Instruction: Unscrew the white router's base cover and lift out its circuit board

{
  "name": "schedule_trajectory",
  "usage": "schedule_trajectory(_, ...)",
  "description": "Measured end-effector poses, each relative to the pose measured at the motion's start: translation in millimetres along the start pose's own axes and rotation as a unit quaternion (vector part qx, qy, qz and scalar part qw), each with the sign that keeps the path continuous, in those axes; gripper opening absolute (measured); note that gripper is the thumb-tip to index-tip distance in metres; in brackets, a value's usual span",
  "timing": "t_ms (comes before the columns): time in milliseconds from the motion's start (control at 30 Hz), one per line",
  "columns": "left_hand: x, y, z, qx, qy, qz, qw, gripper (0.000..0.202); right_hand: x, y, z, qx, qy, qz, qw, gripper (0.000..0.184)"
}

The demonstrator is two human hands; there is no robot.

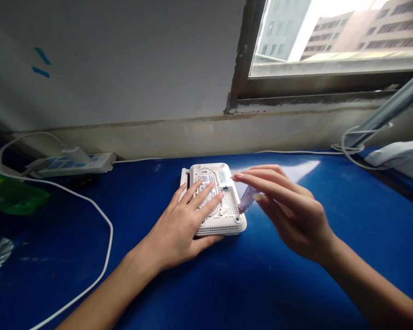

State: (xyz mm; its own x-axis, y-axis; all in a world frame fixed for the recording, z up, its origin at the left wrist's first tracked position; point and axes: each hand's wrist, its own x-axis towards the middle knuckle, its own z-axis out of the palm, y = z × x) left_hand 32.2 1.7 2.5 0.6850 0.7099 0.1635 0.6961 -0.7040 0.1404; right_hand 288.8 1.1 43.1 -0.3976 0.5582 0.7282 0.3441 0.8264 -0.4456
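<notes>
A white router lies underside up on the blue table, its vent holes, labels and round corner recesses showing. My left hand rests on it with fingers spread over the left part and the thumb along the near edge. My right hand is closed around a small screwdriver with a translucent purple handle, pinched between thumb and fingers. The tool is tilted, its lower end close to the recess at the router's near right corner. Whether it touches the recess I cannot tell.
A white power strip with a plugged-in adapter stands by the wall at left. Its white cable loops over the table. Green plastic lies at far left. At right are a metal pole and a white device.
</notes>
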Motion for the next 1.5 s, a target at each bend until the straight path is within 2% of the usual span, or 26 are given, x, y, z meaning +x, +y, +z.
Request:
schedule_trajectory(100, -0.5, 0.0, 0.4, 0.002, -0.001, -0.001, 1.000, 0.082, 1.9, -0.8, 0.8, 0.037, -0.012, -0.010, 0.999, 0.057)
schedule_trajectory(333, -0.5, 0.0, 0.9, 0.004, -0.008, -0.001, 1.000, 0.085, 0.5, -4.1, 1.9, -0.017, 0.030, 0.001, 0.999, 0.029)
schedule_trajectory(400, -0.3, 0.0, 1.0, 0.005, -0.006, -0.003, 1.000, 0.084, 0.3, -4.2, 1.1, -0.023, 0.019, -0.006, 1.000, 0.031)
schedule_trajectory(500, -0.4, 0.1, 1.0, 0.008, -0.007, -0.004, 1.000, 0.083, 1.8, -2.6, -0.4, 0.012, -0.015, -0.017, 1.000, 0.047)
schedule_trajectory(567, -0.6, 0.0, 0.8, 0.010, -0.008, -0.004, 1.000, 0.083, 2.9, -0.8, -1.3, 0.027, -0.012, -0.024, 0.999, 0.049)
schedule_trajectory(767, -0.3, -0.5, 1.0, 0.008, -0.006, -0.004, 1.000, 0.084, 0.6, 2.9, -1.2, -0.026, 0.034, -0.012, 0.999, 0.029)
schedule_trajectory(833, -0.2, -0.4, 1.1, 0.007, -0.006, -0.004, 1.000, 0.084, -0.9, 2.7, -0.7, -0.034, 0.023, 0.002, 0.999, 0.034)
schedule_trajectory(967, -0.6, -0.2, 1.5, 0.003, -0.002, -0.002, 1.000, 0.083, -1.9, 0.6, -0.3, 0.055, -0.036, 0.016, 0.998, 0.054)
schedule_trajectory(1033, -0.9, -0.2, 1.6, 0.000, 0.003, 0.000, 1.000, 0.083, -1.5, -0.7, 0.0, 0.065, -0.027, 0.004, 0.997, 0.052)
schedule_trajectory(1200, -0.6, -0.1, 1.2, -0.002, 0.004, 0.001, 1.000, 0.084, -1.7, -1.3, 0.9, -0.028, 0.024, -0.005, 0.999, 0.034)
schedule_trajectory(1267, -0.2, 0.2, 0.8, -0.005, 0.004, -0.001, 1.000, 0.084, -1.9, -0.2, 1.0, -0.041, 0.021, -0.004, 0.999, 0.038)
schedule_trajectory(1400, 0.0, 0.2, 0.6, -0.009, 0.003, -0.003, 1.000, 0.084, -0.5, 0.5, 0.4, 0.014, -0.026, -0.008, 1.000, 0.055)
schedule_trajectory(1500, -0.5, -0.2, 0.9, -0.007, 0.004, -0.001, 1.000, 0.083, 0.5, -1.2, -0.7, 0.013, -0.005, -0.028, 1.000, 0.049)
